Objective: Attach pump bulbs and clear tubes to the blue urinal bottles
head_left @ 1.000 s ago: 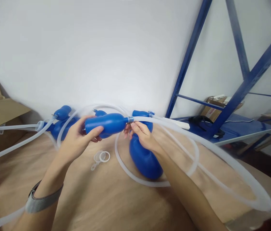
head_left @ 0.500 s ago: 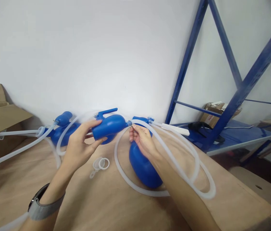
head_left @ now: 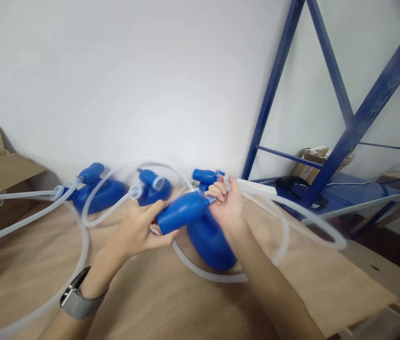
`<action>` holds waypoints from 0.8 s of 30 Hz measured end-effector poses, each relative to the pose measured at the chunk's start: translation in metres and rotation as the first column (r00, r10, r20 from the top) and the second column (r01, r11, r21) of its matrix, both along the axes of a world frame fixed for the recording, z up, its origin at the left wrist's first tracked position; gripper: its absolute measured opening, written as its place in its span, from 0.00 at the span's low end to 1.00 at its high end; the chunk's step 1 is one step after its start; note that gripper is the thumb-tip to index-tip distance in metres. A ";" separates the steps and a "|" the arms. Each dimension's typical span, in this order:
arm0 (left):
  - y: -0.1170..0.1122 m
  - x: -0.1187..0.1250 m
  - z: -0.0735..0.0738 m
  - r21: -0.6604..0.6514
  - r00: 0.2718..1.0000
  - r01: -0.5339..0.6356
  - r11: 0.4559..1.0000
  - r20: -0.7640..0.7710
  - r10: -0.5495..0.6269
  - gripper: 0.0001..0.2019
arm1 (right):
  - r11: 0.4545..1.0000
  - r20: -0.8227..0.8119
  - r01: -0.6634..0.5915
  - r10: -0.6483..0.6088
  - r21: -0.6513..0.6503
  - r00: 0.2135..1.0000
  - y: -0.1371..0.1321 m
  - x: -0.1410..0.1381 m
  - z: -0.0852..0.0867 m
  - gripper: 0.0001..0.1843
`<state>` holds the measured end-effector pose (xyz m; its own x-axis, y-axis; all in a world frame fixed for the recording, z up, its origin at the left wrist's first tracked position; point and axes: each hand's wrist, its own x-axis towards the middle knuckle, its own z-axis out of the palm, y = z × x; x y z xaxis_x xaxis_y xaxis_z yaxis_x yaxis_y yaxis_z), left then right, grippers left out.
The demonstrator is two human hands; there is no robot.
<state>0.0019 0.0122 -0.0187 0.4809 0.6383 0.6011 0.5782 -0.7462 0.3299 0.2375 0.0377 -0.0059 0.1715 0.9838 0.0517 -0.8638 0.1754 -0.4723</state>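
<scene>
In my left hand (head_left: 136, 236) is a blue bottle-shaped plastic vessel (head_left: 183, 212), its wide end towards my palm. My thumb lies under it and my fingers reach over its far side. At its narrow end my right hand (head_left: 226, 200) is closed around the end of a translucent hose (head_left: 306, 217). The join between hose and vessel is mostly hidden by my fingers. Beneath the held vessel, a larger blue rounded vessel (head_left: 210, 243) rests on the brown table covering. Behind my left hand lies another blue vessel (head_left: 155, 191), close to an open hose end (head_left: 136, 191).
A further blue vessel (head_left: 104, 196) with hoses stands at the left, next to an open cardboard box (head_left: 4, 174). Loops of hose (head_left: 217, 277) cross the table. A blue metal rack (head_left: 267, 94) stands at the right beside a white strip (head_left: 256, 186).
Both hands have moved right, the left carrying the blue vessel down and turning it. My right hand has turned upward, and the hose beside it has swung right. The clear rings are now mostly hidden.
</scene>
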 end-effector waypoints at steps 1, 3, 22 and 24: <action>-0.004 0.008 -0.002 -0.090 0.999 0.019 0.996 0.046 -0.015 0.19 | 1.000 -0.021 0.009 -0.009 0.000 1.000 -0.004 0.005 0.005 0.20; -0.010 0.026 -0.008 -0.347 0.973 0.074 0.935 0.231 0.008 0.19 | 0.999 -0.042 0.046 -0.046 0.002 0.998 -0.008 0.013 0.014 0.20; -0.013 0.001 0.001 0.313 0.999 0.039 0.949 0.009 -0.045 0.14 | 0.995 -0.054 0.047 -0.053 -0.093 0.997 -0.015 0.029 0.032 0.13; -0.013 -0.003 0.003 0.456 0.999 0.040 0.889 -0.030 -0.029 0.16 | 0.992 -0.063 0.036 -0.044 -0.121 0.997 -0.011 0.025 0.031 0.13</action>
